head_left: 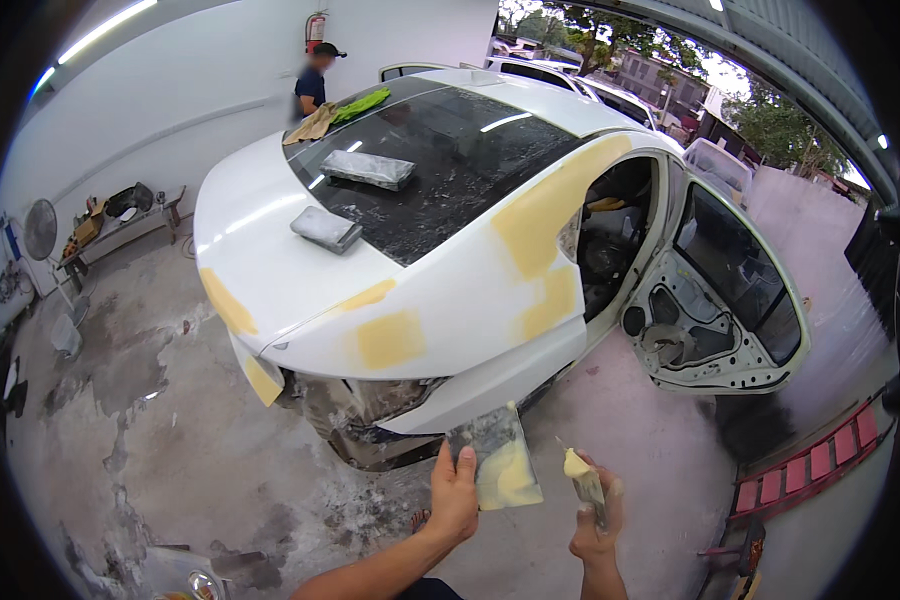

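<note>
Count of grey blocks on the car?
2: the larger block lies on the dark glass; the smaller block lies on the white panel by the glass's edge. The car's far side could hide more.

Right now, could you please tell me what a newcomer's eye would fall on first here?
Most likely the white car filling the middle, with yellow patches along its side. Below, the left hand holds a flat plate smeared with yellow paste, the right hand a paste-tipped spreader.
</note>
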`<state>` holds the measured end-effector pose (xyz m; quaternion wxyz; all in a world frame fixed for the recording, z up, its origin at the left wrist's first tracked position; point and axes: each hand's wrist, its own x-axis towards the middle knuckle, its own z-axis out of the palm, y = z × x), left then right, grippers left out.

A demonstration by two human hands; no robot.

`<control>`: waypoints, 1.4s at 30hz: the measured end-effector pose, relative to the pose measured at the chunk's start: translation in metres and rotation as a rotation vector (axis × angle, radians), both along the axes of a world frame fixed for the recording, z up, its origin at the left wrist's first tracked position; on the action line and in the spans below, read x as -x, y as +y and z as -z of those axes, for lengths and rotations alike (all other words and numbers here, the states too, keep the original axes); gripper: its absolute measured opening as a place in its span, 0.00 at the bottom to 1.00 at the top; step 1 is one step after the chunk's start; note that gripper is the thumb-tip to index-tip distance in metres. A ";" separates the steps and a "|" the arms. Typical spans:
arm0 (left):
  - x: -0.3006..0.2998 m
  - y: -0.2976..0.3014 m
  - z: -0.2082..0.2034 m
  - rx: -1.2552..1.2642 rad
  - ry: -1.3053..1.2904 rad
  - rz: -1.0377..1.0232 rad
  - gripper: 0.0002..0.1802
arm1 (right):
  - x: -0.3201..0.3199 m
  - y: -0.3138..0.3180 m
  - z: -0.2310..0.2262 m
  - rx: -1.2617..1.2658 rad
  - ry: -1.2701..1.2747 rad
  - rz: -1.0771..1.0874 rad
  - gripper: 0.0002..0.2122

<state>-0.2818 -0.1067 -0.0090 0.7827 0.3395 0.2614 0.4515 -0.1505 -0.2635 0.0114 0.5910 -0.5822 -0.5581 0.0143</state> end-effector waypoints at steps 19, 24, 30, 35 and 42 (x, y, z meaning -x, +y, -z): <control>0.332 0.164 0.014 -0.004 -0.040 -0.375 0.26 | 0.238 0.164 0.049 -0.185 1.001 -0.383 0.36; 0.406 0.213 0.021 -0.310 0.192 -0.363 0.26 | 0.356 0.254 -0.010 0.335 -0.440 0.103 0.25; 0.513 0.265 0.005 -0.598 0.218 -0.440 0.27 | 0.465 0.334 0.017 0.365 -0.504 -0.188 0.23; 0.651 0.330 -0.031 -0.529 0.115 -0.810 0.28 | 0.478 0.368 0.090 0.355 0.739 -0.613 0.32; 0.750 0.371 0.037 0.072 0.097 -0.671 0.26 | 0.532 0.402 0.152 -0.005 1.973 -0.807 0.42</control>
